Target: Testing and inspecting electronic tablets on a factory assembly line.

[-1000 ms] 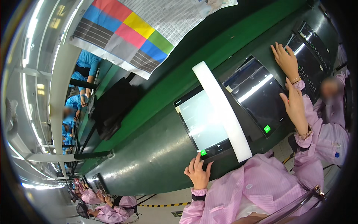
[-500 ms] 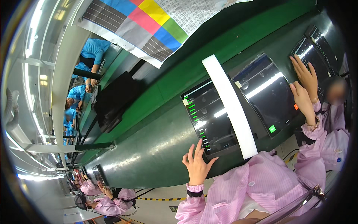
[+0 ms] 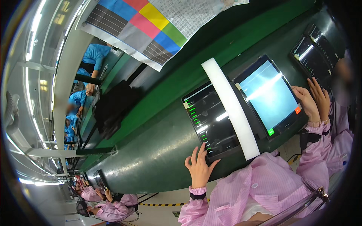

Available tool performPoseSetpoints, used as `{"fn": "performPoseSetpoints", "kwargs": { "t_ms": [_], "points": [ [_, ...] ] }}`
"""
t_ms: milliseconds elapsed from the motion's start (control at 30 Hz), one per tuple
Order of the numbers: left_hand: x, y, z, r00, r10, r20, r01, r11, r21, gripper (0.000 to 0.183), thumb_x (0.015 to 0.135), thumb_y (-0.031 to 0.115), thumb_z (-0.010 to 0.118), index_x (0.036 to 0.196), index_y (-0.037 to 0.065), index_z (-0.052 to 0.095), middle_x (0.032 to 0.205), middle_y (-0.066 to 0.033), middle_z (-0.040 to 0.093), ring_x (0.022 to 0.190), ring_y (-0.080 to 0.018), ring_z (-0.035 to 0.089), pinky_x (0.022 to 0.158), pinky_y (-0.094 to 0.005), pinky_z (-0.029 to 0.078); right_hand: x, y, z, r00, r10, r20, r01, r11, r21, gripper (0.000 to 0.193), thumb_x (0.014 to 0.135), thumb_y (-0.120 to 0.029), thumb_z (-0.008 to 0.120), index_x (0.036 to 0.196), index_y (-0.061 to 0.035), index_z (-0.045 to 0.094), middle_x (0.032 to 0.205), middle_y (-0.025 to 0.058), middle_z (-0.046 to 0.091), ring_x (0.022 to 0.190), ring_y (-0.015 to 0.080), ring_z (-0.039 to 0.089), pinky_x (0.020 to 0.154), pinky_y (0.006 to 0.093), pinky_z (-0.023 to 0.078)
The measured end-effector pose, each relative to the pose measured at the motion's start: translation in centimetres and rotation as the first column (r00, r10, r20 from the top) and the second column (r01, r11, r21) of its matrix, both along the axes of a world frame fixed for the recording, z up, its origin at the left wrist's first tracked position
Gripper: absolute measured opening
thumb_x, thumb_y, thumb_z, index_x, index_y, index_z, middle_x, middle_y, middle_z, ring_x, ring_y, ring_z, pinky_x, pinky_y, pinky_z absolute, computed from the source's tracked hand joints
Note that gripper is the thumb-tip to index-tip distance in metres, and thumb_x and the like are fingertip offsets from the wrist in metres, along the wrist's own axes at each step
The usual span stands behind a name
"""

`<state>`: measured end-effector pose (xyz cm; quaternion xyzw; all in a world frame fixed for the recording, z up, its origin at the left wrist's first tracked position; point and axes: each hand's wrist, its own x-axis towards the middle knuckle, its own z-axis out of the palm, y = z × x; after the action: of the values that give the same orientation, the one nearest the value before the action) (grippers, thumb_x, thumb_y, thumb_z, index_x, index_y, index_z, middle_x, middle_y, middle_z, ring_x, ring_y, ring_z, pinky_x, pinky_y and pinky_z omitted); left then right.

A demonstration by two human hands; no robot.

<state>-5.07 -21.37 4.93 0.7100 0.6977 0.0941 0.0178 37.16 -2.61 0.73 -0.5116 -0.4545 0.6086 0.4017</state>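
My left hand (image 3: pixel 199 168) is open, its fingers spread and their tips at the lower left edge of a dark-screened tablet (image 3: pixel 217 120) with green text lines down one side. A second tablet (image 3: pixel 266 96) lies to the right, its screen lit pale blue-white, with a green square and an orange-red square in its lower corners. Against this tablet's right edge, my right hand (image 3: pixel 307 103) has its fingers curled and closed; some fingertips are hidden. Between the two tablets lies a long white foam strip (image 3: pixel 232 109).
A person's hand (image 3: pixel 320 98) reaches close beside my right hand, near more dark tablets (image 3: pixel 311 56). A printed colour chart sheet (image 3: pixel 151 28) hangs over the green bench (image 3: pixel 151 162). A black object (image 3: pixel 113 107) lies at the left, and other people sit farther along.
The right tablet's screen has gone from dark to pale blue-white. My right hand has shifted slightly at its edge. The neighbour's hand has drawn nearer to the body; my left hand stays put.
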Motion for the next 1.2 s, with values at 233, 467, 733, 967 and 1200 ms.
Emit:
{"fn": "performPoseSetpoints", "kwargs": {
  "t_ms": [233,467,733,967,1200],
  "points": [
    [-1.2,-0.6,1.1,0.995,0.096,-0.038,-0.098,0.993,-0.063,0.076,0.068,0.041,0.079,0.124,0.004,0.044,0.141,-0.0017,0.044,0.127,-0.0259,0.039,0.100,-0.0472,0.023,-3.0,0.0,1.4,0.997,0.061,-0.039,-0.058,0.996,0.075,0.027,0.088,-0.020,0.062,0.084,0.0059,0.063,0.111,0.0064,0.058,0.097,0.0107,0.053,0.086,0.0229,0.039],
    [-1.9,-1.5,4.1,0.974,0.228,-0.009,-0.228,0.974,0.003,0.077,0.071,0.037,0.078,0.126,-0.001,0.040,0.143,-0.0075,0.040,0.132,-0.0283,0.034,0.103,-0.0482,0.021,-6.5,-0.8,0.8,0.991,-0.005,0.137,-0.043,0.939,0.342,0.014,0.093,-0.014,0.055,0.094,0.0000,0.059,0.102,0.0045,0.057,0.091,0.0101,0.051,0.080,0.0233,0.041],
    [2.7,1.4,5.0,0.764,-0.107,0.636,0.002,0.986,0.165,0.057,0.089,0.019,0.062,0.136,0.000,0.037,0.137,-0.0178,0.041,0.122,-0.0327,0.042,0.103,-0.0393,0.036,-6.8,-3.5,2.2,0.993,-0.113,-0.024,0.116,0.975,0.192,0.019,0.095,-0.018,0.053,0.097,-0.0011,0.060,0.085,-0.0024,0.057,0.081,0.0060,0.050,0.072,0.0208,0.041],
    [8.0,3.8,4.5,-0.320,0.122,0.939,0.344,0.939,-0.004,0.067,0.097,0.039,0.039,0.146,0.019,-0.002,0.151,-0.0142,0.009,0.135,-0.0359,0.028,0.099,-0.0612,0.039,-8.4,-6.7,6.0,0.881,-0.127,-0.455,0.192,0.976,0.100,0.023,0.095,-0.022,0.053,0.101,-0.0005,0.058,0.090,0.0028,0.062,0.084,0.0084,0.057,0.078,0.0216,0.045],
    [7.0,2.8,5.7,-0.522,0.400,0.753,0.418,0.890,-0.183,0.063,0.097,0.051,0.028,0.146,0.019,0.008,0.150,-0.0101,0.019,0.134,-0.0393,0.029,0.097,-0.0690,0.036,-11.4,-7.5,8.4,0.797,0.124,-0.591,-0.019,0.983,0.181,0.018,0.095,-0.020,0.055,0.105,-0.0049,0.052,0.088,0.0000,0.057,0.082,0.0065,0.053,0.074,0.0221,0.043]
  ]
}}
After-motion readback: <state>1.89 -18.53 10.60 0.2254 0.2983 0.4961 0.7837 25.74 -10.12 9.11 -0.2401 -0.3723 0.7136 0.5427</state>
